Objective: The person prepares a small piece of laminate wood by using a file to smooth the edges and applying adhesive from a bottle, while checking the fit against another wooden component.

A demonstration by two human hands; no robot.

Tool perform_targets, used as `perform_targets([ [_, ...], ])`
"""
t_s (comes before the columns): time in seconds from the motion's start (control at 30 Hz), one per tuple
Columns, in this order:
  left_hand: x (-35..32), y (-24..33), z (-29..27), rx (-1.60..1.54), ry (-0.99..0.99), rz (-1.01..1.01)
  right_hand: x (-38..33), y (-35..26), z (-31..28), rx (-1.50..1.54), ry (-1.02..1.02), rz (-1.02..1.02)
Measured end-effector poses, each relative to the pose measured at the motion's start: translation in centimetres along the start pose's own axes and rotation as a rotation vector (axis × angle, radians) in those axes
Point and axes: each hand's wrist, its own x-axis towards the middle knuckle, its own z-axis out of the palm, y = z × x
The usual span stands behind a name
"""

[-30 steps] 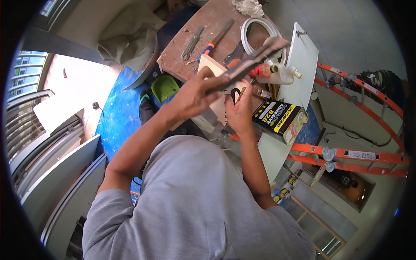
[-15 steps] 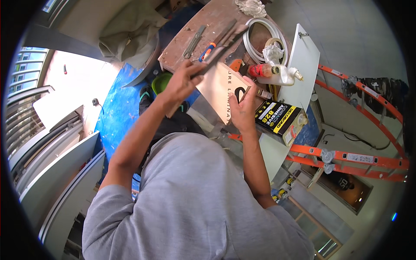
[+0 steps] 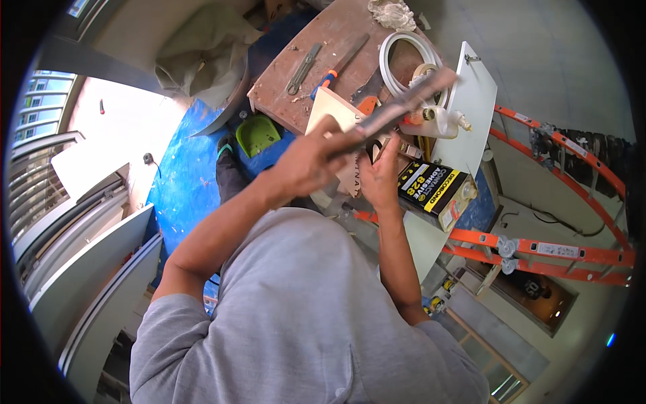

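Note:
My left hand [image 3: 313, 158] is closed around a long flat metal file [image 3: 410, 99], somewhat blurred, which slants up to the right across a small pale board [image 3: 330, 108] with dark printing. I cannot tell whether the file touches the board. My right hand [image 3: 382, 176] grips the board by its right side, thumb on the face; its other fingers are partly hidden. Just right of that hand stands a black and yellow adhesive can [image 3: 434, 188]. A white squeeze bottle [image 3: 444, 122] lies beyond the file, partly covered by it.
The brown worktable [image 3: 282, 87] carries a cutter knife [image 3: 304, 69], a blue-and-orange-handled tool [image 3: 340, 67] and a white edging coil [image 3: 387, 60]. An orange ladder [image 3: 552, 249] stands right. On the blue floor sheet [image 3: 182, 161] is a green dustpan [image 3: 258, 135]. Panels [image 3: 94, 262] lean left.
My left hand has swept the file to the right and slightly down across the board. My right hand keeps its hold on the board, nearly in place.

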Motion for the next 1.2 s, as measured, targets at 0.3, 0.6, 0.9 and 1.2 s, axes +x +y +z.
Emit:
perform_targets([
  [0.3, 1.1, -5.2, -2.5, 0.151, 0.097, 0.04, 0.1, -1.9, 0.1, -0.04, -0.031, -0.014],
  [0.6, 2.3, -10.0, -2.8, -0.052, 0.176, -0.116, 0.2, -1.4, 0.1, -0.041, -0.053, -0.153],
  [0.9, 2.5, -5.6, -0.7, -0.009, 0.246, -0.008, 0.0, -2.1, 0.7, -0.04, -0.039, -0.064],
  [1.2, 0.6, -1.1, 0.5, -0.001, 0.106, -0.003, 0.5, -2.0, 0.5, -0.066, 0.036, 0.024],
])
